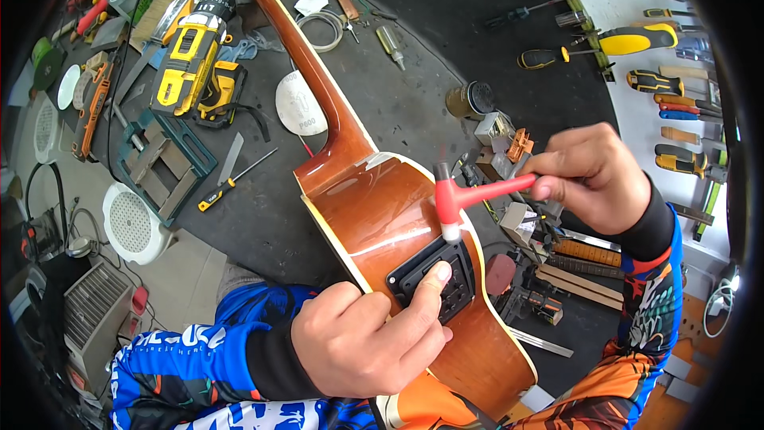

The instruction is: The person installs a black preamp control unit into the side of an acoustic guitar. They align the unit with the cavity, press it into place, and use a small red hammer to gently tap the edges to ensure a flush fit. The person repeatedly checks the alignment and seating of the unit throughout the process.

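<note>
Guitar (374, 211), likely light, slick, dentable, crosses the bench's (414, 111) near edge; best held by its neck (302, 56). Left fingers (422, 302) press its panel (412, 271), grip unclear; right fingers (567, 162) clamp a hammer (477, 193).

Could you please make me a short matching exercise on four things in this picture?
1. Hammer
2. Drill
3. Panel
4. Sanding disc

A. Black, touched by the left hand
B. Round and white
C. Held in the right hand
D. Yellow and black, left of the guitar neck

Pairs: 1-C, 2-D, 3-A, 4-B
</note>
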`<state>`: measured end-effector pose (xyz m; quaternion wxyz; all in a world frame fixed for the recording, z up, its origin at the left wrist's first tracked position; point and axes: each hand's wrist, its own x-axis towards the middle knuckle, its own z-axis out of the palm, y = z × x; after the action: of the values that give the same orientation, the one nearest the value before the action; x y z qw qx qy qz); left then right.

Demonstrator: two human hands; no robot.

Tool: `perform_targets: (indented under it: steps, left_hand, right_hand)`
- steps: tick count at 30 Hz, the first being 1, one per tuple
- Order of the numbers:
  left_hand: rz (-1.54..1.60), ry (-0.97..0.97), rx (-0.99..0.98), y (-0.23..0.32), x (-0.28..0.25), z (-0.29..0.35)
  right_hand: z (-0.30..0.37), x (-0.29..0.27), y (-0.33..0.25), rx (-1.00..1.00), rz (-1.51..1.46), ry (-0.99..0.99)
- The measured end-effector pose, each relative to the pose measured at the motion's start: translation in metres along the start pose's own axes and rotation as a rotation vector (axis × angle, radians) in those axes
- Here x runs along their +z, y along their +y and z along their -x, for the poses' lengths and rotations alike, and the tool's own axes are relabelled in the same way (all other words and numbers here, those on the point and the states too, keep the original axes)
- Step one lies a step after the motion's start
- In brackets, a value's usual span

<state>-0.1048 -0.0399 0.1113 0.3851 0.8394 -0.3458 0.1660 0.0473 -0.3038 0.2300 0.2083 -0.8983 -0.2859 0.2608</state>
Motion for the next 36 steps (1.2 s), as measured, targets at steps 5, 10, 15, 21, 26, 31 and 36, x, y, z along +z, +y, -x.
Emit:
perform_targets:
  steps: [5,10,15,21,26,31,36]
  left_hand:
    - [0.000,-0.001,0.003,0.000,-0.001,0.000]
    - [-0.007,-0.003,0.008,0.000,-0.001,0.001]
    - [-0.015,-0.041,0.014,-0.002,-0.002,0.001]
    - [-0.006,-0.055,0.032,-0.002,-0.007,-0.003]
    - [-0.025,-0.071,0.032,-0.001,-0.006,-0.005]
    - [-0.016,-0.069,0.045,-0.002,-0.006,-0.005]
    - [-0.019,-0.075,0.048,-0.002,-0.006,-0.006]
  right_hand:
    - [-0.001,-0.006,-0.005,-0.019,-0.001,0.010]
    - [-0.001,0.000,0.002,-0.059,0.003,0.102]
    - [0.005,-0.002,-0.001,-0.067,-0.025,-0.054]
    - [0.019,0.000,0.011,0.062,0.014,0.291]
    - [0.011,0.007,0.002,-0.052,0.042,0.132]
    - [0.008,0.006,0.006,-0.143,0.024,0.096]
    - [0.007,0.009,0.002,-0.047,-0.043,0.219]
